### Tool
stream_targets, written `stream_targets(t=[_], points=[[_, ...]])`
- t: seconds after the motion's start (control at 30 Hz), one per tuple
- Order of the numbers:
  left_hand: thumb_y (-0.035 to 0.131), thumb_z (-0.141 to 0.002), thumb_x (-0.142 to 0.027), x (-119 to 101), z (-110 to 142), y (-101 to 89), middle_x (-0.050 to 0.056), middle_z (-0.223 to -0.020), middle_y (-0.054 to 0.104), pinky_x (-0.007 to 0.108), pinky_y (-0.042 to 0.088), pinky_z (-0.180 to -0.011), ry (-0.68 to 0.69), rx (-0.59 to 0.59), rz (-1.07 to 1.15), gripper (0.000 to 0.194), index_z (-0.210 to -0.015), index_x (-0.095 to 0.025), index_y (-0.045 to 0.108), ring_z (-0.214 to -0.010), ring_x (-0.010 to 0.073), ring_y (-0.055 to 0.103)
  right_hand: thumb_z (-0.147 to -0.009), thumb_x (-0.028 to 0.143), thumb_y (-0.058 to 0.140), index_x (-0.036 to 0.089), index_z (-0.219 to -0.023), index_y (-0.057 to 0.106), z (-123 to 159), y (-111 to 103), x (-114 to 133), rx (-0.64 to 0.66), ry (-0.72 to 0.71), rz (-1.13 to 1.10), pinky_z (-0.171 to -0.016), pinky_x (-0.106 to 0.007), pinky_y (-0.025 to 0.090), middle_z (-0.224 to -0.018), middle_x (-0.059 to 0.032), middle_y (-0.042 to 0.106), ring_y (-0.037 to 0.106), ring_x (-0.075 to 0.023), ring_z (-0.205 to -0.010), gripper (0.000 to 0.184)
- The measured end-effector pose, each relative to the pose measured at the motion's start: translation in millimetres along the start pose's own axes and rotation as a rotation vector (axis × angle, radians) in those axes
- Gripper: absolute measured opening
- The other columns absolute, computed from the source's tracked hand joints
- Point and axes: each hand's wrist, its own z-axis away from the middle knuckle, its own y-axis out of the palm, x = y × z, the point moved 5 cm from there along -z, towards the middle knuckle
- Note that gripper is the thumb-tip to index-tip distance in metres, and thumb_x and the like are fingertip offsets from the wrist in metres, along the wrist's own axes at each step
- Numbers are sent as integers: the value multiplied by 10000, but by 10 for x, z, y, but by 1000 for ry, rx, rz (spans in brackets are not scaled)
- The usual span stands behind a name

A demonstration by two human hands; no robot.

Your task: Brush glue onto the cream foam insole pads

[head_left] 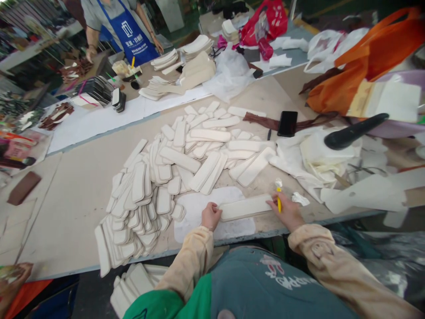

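A long off-white strip with rounded ends [245, 208] lies level between my two hands, over a white sheet [192, 217] at the table's near edge. My left hand [211, 216] pinches its left end. My right hand [286, 210] grips the right end with thumb and fingertips. That same hand also holds a yellow-handled brush [279, 201], its tip covered in white paste. Just right of it is a crumpled white scrap [300, 198]. Beyond my hands spreads a big heap of similar strips [181, 159].
A black phone [287, 123] lies beyond the heap. At right stand a white container with a black handle [332, 146] and an orange bag [368, 66]. A person in a blue apron [133, 35] stands across the table. Another person's hand [20, 274] shows at lower left.
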Motion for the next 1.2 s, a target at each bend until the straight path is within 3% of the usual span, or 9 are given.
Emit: stream_targets(t=[0.77, 1.2], points=[[623, -755, -209, -72, -11, -40, -21, -692, 671, 235, 414, -662, 32, 51, -47, 209, -937, -186, 524, -653, 132, 619, -869, 367, 485, 242, -942, 510, 34, 91, -36, -5, 50, 28, -609, -344, 484, -766, -45, 647, 640, -232, -690, 147], [616, -761, -235, -87, -17, -42, -27, -692, 667, 239, 415, -654, 38, 69, -73, 194, -922, -199, 514, -656, 137, 625, -880, 312, 466, 222, -958, 516, 7, 164, -78, 21, 39, 83, -631, -322, 486, -788, -49, 659, 648, -221, -730, 129]])
